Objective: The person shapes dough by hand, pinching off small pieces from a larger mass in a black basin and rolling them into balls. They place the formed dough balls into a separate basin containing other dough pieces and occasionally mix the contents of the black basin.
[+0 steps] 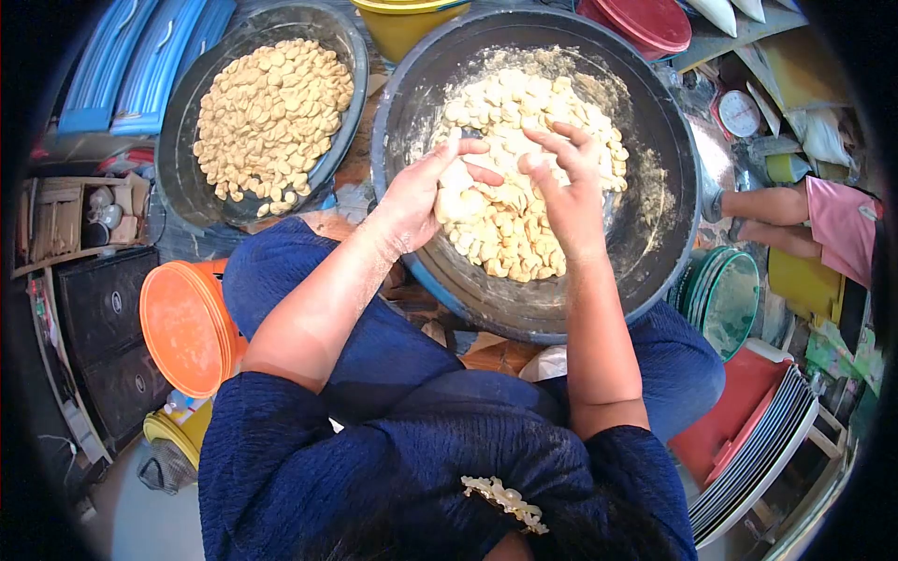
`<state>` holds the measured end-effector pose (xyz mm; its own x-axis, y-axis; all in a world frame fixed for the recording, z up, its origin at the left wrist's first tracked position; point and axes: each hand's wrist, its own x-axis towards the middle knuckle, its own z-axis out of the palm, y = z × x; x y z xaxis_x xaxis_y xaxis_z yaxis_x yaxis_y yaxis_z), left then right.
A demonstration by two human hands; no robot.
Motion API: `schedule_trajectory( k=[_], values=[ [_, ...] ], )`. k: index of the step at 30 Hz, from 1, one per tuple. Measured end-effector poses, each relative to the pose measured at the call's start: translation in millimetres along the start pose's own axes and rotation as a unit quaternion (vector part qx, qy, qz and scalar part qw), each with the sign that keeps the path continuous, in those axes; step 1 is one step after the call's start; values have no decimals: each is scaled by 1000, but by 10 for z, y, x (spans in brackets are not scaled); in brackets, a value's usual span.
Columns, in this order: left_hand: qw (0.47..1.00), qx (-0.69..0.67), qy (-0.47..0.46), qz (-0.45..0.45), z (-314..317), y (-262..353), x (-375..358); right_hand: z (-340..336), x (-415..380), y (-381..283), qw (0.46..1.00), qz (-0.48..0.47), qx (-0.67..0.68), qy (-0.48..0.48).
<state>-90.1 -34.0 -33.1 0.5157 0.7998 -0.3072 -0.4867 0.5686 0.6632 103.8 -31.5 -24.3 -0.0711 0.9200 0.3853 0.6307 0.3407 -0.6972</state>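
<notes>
My left hand (426, 192) is closed around a soft, pale lump of dough (456, 194), with its fingertips showing past the lump. My right hand (575, 192) hovers to the right of it, fingers curved and apart; whether a small bit sticks to the thumb tip is hard to tell. Both hands are over a large black basin (393, 122) dusted with flour. Inside it lies a heap of small, flattened, pale dough pieces (510, 248). Flour coats my left wrist.
A second dark basin (173, 178) at the left holds browner flat pieces (271, 117). Stacked orange lids (187, 327) stand by my left knee, a green-rimmed tub (730, 304) by my right. Another person's legs (772, 206) are at the right. Yellow (407, 23) and red tubs (645, 23) stand behind.
</notes>
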Motion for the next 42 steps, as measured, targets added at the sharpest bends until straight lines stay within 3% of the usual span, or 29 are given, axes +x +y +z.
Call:
schedule_trajectory(
  k=[2, 4, 6, 8, 9, 10, 12, 13, 14, 15, 19, 21, 22, 23, 24, 26, 27, 28, 30, 32, 34, 36, 38, 41, 42],
  values=[
    [996, -94, -12, -2, 14, 13, -12, -22, -35, -296, 999, -9, 29, -34],
    [997, -77, -10, 24, 42, -32, -22, 12, -81, -396, 963, -3, 123, -240],
    [997, -58, -5, 50, 6, -31, -19, 136, -157, -283, 972, -3, 112, -206],
    [998, 19, -19, 63, -78, 11, 17, 139, -179, -220, 929, 132, 320, -134],
    [999, 7, -9, 33, -48, 77, -9, 78, -161, -200, 922, 190, 317, -113],
    [999, 6, -9, 32, -48, 85, -27, 26, -119, -232, 881, 269, 389, -18],
    [1000, 11, 14, 0, -45, 93, -43, -25, -34, -38, 857, 264, 437, 70],
    [1000, 11, 13, 1, -67, 69, -24, -44, -25, -12, 857, 263, 437, 71],
    [999, -45, 7, 8, -113, 15, 6, -64, -15, 1, 967, 135, 214, 41],
    [995, -102, 2, 14, -141, -23, 26, -86, 2, -16, 1000, -4, -26, 8],
    [985, -171, -26, 27, -83, -76, 50, 124, -90, -351, 993, -55, 56, -93],
    [994, -89, 60, 37, -42, -46, 39, 223, -138, -249, 985, -78, 95, -125],
    [994, -89, 61, 35, -47, -24, 39, 211, -126, -219, 985, -77, 95, -125],
    [994, -47, 84, 51, -75, 8, 43, 170, -115, -162, 964, 122, 224, -73],
    [992, -5, 107, 63, -115, 30, 49, 114, -117, -95, 886, 316, 339, -15],
    [977, 63, 192, 70, -268, 94, 94, -41, -87, 86, 887, 267, 375, 15],
    [986, 70, 136, 74, -452, 97, 139, -144, -67, 203, 925, 225, 296, -73],
    [991, 77, 79, 77, -542, 99, 171, -199, -63, 319, 925, 228, 296, -71],
    [983, 132, 105, 79, -532, 13, 275, -239, -70, 584, 928, 154, 301, -157],
    [971, 186, 127, 79, -514, -12, 393, -368, -4, 881, 863, 279, 355, -229],
    [938, 312, 152, -8, -582, -16, 597, -434, 3, 1329, 861, 385, 244, -225],
    [928, 323, 185, -23, -795, -142, 898, -444, -189, 2134, 856, 462, 111, -206],
    [909, 344, 227, -55, -957, -331, 1196, -521, -490, 2844, 866, 448, -29, -221],
    [868, 423, 252, -62, -1681, -941, 1765, -646, -930, 3561, 812, 482, -98, -314],
    [866, 424, 252, -76, -1755, -1035, 1824, -630, -1016, 3581, 748, 561, -103, -339]
  ],
)
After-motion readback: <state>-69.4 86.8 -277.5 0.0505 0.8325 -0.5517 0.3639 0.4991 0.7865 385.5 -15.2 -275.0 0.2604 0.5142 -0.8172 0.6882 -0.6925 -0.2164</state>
